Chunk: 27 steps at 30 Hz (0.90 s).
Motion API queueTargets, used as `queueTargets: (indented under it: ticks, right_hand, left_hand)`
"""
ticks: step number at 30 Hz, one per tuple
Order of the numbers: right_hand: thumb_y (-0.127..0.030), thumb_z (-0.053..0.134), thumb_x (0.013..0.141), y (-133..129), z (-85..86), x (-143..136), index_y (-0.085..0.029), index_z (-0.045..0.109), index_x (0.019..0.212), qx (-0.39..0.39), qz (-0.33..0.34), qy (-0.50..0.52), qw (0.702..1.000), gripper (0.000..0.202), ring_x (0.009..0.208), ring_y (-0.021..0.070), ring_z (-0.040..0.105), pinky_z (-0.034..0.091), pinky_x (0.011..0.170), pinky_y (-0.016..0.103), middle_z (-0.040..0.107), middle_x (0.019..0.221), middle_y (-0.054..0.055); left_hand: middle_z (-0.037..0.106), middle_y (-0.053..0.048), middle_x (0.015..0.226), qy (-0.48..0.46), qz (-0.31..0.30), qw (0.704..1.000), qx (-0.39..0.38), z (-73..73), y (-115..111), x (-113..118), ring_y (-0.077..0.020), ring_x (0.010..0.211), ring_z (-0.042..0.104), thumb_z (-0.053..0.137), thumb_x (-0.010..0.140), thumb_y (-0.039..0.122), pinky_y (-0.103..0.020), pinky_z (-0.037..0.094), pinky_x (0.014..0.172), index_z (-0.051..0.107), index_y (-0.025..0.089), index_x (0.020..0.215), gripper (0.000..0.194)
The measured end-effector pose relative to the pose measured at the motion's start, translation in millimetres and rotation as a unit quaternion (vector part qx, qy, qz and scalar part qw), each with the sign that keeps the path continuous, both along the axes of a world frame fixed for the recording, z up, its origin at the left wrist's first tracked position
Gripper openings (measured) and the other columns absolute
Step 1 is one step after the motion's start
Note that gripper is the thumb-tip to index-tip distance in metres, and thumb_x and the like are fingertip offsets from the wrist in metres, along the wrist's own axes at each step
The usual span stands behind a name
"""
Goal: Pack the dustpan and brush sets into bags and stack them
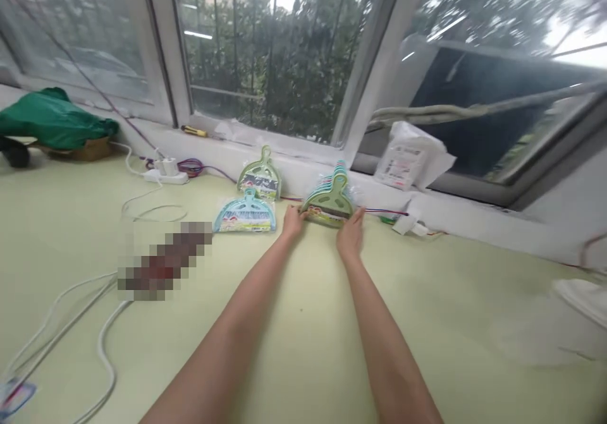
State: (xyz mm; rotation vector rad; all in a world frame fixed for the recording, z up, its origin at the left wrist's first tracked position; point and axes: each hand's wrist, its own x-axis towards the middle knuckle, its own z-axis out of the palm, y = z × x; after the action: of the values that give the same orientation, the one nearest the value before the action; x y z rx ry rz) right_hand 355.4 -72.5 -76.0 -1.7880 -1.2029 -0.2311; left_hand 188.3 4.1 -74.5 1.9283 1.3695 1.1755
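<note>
Both my arms reach forward over a pale green surface toward the window sill. My left hand [293, 221] and my right hand [351, 232] grip the two lower corners of a stack of small plastic dustpan sets [329, 195], green on top, leaning against the sill. A blue dustpan set [245, 213] lies flat just left of my left hand. Behind it a green dustpan set [260, 177] leans on the sill.
White cables [102, 342] trail across the left side, with a power strip [165, 172] near the sill. A green bag [52, 119] sits far left. A white plastic packet [408, 157] rests on the sill at the right. A pixelated patch covers part of the surface at left.
</note>
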Motion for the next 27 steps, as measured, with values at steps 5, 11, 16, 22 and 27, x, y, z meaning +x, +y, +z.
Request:
queueTargets:
  ticks: [5,11,16,22,27]
  right_hand:
    - [-0.024,0.031,0.09,-10,0.4,2,-0.007,0.009,0.149,-0.037,-0.021,-0.042,0.998,0.066,0.128,0.0352,0.044,0.041,0.099,0.049,0.021,0.153,0.025]
    - [-0.026,0.029,0.091,-23,5.0,2,-0.013,0.029,0.146,-0.023,-0.053,-0.059,0.997,0.057,0.104,0.0313,0.059,0.048,0.082,0.043,0.038,0.142,0.024]
    - [-0.03,0.034,0.091,-26,7.2,3,-0.022,0.058,0.126,0.003,-0.122,-0.03,0.992,0.043,0.092,0.0289,0.061,0.045,0.074,0.04,0.057,0.114,0.017]
    - [-0.033,0.034,0.092,-25,10.5,4,-0.019,0.055,0.126,0.009,-0.115,0.009,0.993,0.042,0.092,0.029,0.061,0.043,0.073,0.039,0.058,0.11,0.017]
    - [-0.039,0.041,0.09,-29,11.9,4,-0.02,0.052,0.118,0.049,-0.119,0.063,0.99,0.036,0.093,0.0295,0.062,0.042,0.074,0.038,0.066,0.099,0.011]
  left_hand:
    - [0.057,-0.013,0.108,-0.005,0.028,1.0,0.009,2.4,-19,-1,-0.0205,0.096,0.057,0.051,0.09,0.031,-0.03,0.042,0.086,0.062,0.015,0.114,0.031]
    - [0.067,-0.01,0.1,0.023,0.079,0.997,0.004,17.4,-41,-7,-0.0219,0.094,0.06,0.049,0.092,0.036,-0.032,0.041,0.08,0.061,0.019,0.106,0.025]
    - [0.068,-0.009,0.096,0.044,0.077,0.996,0.015,20.1,-40,-8,-0.0222,0.09,0.06,0.048,0.092,0.04,-0.033,0.04,0.077,0.063,0.021,0.096,0.025]
    - [0.066,-0.012,0.101,0.088,0.064,0.994,0.005,21.0,-39,-8,-0.0231,0.094,0.059,0.042,0.095,0.04,-0.033,0.039,0.08,0.064,0.019,0.098,0.031]
    - [0.066,-0.012,0.102,0.115,0.067,0.991,0.022,25.4,-48,-11,-0.0221,0.095,0.059,0.037,0.096,0.04,-0.032,0.039,0.08,0.065,0.018,0.095,0.035]
